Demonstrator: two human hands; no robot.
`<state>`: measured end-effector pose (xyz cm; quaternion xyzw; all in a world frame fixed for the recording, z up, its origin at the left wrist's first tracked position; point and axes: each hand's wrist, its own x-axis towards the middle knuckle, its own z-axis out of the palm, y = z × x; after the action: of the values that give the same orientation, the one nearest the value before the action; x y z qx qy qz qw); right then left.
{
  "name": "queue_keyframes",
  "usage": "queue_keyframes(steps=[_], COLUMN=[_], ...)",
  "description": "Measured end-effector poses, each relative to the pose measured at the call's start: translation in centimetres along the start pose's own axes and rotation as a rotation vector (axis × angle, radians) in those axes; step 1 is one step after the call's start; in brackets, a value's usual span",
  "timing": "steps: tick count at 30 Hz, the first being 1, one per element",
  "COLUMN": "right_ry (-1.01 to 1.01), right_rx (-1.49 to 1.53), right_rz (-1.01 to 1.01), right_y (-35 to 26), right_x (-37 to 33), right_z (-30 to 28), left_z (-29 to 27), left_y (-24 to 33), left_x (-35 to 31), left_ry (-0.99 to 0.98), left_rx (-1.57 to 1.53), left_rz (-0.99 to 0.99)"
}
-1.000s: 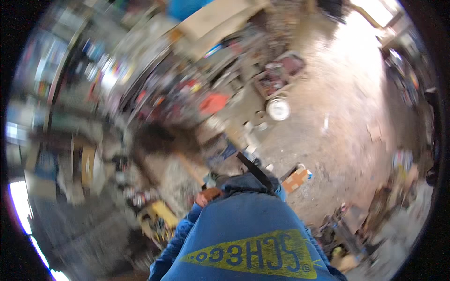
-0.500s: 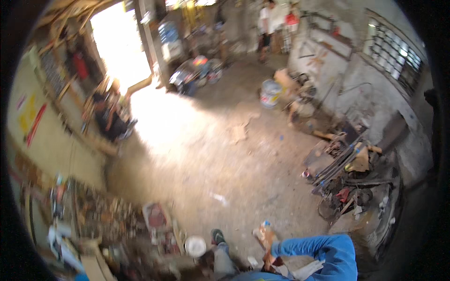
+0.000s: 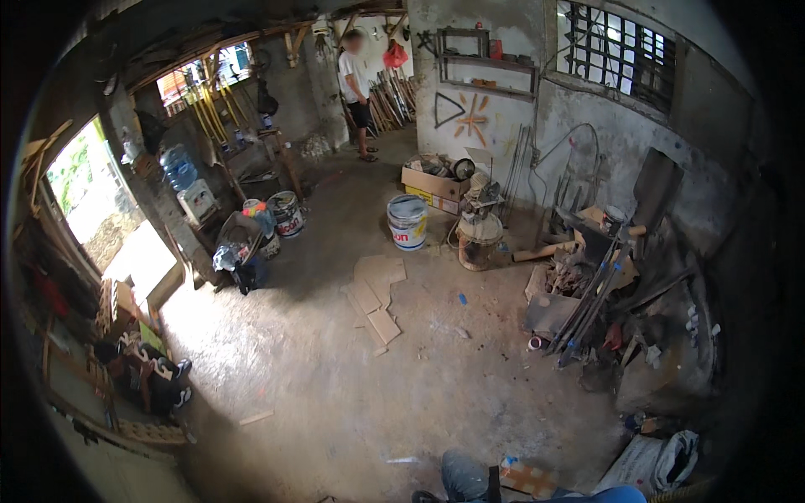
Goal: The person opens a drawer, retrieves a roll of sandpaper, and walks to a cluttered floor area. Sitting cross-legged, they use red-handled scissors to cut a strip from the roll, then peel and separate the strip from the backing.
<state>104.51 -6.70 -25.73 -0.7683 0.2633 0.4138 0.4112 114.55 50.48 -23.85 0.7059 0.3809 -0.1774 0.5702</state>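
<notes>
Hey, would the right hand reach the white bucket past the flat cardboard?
Probably not: the white bucket stands far across the floor, beyond the flat cardboard. The right hand is out of view; only a blue sleeve shows.

A round white plastic bucket (image 3: 407, 226) stands on the brownish-grey floor (image 3: 319, 360), flat brown cardboard pieces (image 3: 376, 303) lying near it. Behind it sits an open brown cardboard box (image 3: 422, 185). A clear blue water jug (image 3: 179, 168) tops a white dispenser (image 3: 198, 202). A person in a white shirt and black shorts (image 3: 356, 88) stands near a hanging red bag (image 3: 395, 55).
</notes>
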Motion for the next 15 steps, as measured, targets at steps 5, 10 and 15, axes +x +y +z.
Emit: queue_keyframes(steps=[5,10,15], right_ry=[-0.001,0.102,-0.862], right_rx=[-0.23,-0.128,0.078], right_rz=[0.094,-0.808,-1.524], right_y=[-2.0,-34.8,-70.9], right_x=[7.6,13.0,1.2], right_z=[-2.7,-13.1,-18.9], left_z=[7.3,16.4,19.9], left_y=[17.7,32.4,36.7], left_x=[19.7,31.3,35.5], left_ry=[0.115,0.135,-0.207], left_rx=[0.129,0.49,0.374], left_rz=[0.389,0.638,-0.141])
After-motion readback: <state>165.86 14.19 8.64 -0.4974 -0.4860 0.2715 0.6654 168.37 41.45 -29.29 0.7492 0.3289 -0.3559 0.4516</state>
